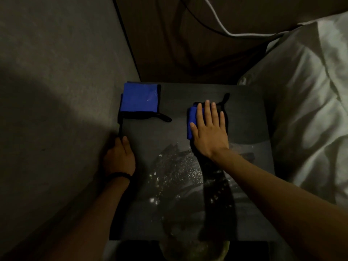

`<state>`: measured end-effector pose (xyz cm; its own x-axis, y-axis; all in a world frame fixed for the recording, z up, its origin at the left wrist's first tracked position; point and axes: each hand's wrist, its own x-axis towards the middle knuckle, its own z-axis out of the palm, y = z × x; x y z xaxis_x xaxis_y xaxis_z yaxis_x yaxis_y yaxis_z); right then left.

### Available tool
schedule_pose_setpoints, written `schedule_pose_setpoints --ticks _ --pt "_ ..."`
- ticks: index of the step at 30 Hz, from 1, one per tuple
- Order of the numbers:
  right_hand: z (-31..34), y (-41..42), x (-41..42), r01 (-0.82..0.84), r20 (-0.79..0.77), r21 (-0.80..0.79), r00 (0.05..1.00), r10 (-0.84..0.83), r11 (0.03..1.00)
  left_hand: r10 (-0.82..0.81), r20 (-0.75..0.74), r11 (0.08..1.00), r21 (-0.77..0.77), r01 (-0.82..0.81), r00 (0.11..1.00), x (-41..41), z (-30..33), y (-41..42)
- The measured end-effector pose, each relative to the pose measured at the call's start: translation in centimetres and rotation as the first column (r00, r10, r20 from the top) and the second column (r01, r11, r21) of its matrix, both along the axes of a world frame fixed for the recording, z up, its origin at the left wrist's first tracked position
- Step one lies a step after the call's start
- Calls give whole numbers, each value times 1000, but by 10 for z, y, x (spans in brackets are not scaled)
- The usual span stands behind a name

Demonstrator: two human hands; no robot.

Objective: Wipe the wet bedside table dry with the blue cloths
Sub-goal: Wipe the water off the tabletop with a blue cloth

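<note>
Head view, looking down in dim light: a dark square bedside table (250,117) sits between a grey wall on the left and a bed with white bedding (308,102) on the right. The right hand (209,129) lies flat, fingers spread and released rather than clenched, palm pressing down on a folded blue cloth (192,121) with black trim toward the far right of the tabletop; only the cloth's left edge and a black hanging loop beyond the fingertips show. The left hand (120,157) rests at the table's left edge, fingers curled over the rim as if steadying it; how firmly it grips I cannot tell. A second blue cloth (138,97), also folded and black-edged with a loop, lies untouched in the far left corner, well apart from both hands. Water droplets (178,170) glisten across the middle and near part of the top, just behind the right wrist, so most of the wiping appears still to be done. The cloths look soft, light and limp, likely to bunch or slide on the slick wet surface; a flat palm with even downward pressure should control one best, while lifting would be easiest by pinching a folded edge or the loop. A white cable (222,27) trails across the headboard above.
</note>
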<state>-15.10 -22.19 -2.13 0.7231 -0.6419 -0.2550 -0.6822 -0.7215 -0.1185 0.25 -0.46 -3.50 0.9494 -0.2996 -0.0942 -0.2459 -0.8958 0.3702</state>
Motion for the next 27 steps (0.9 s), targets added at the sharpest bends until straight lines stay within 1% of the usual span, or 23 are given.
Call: schedule_pose_setpoints --ticks 5,10,19,24,27 --pt "-1 16 22 -64 6 7 998 64 998 0 -15 1000 -6 0 1000 0 2 0" --pt "0 28 31 -98 11 5 995 98 995 -21 13 1000 -17 22 1000 -1 3 0" --pt "0 34 34 -110 18 2 994 110 994 -15 -19 1000 -24 15 1000 0 3 0" --pt "0 55 32 -116 34 14 993 115 993 35 -77 994 -100 -43 996 4 -4 3" --pt "0 70 37 -107 43 19 993 106 994 48 -56 985 -163 -57 997 2 -4 2"
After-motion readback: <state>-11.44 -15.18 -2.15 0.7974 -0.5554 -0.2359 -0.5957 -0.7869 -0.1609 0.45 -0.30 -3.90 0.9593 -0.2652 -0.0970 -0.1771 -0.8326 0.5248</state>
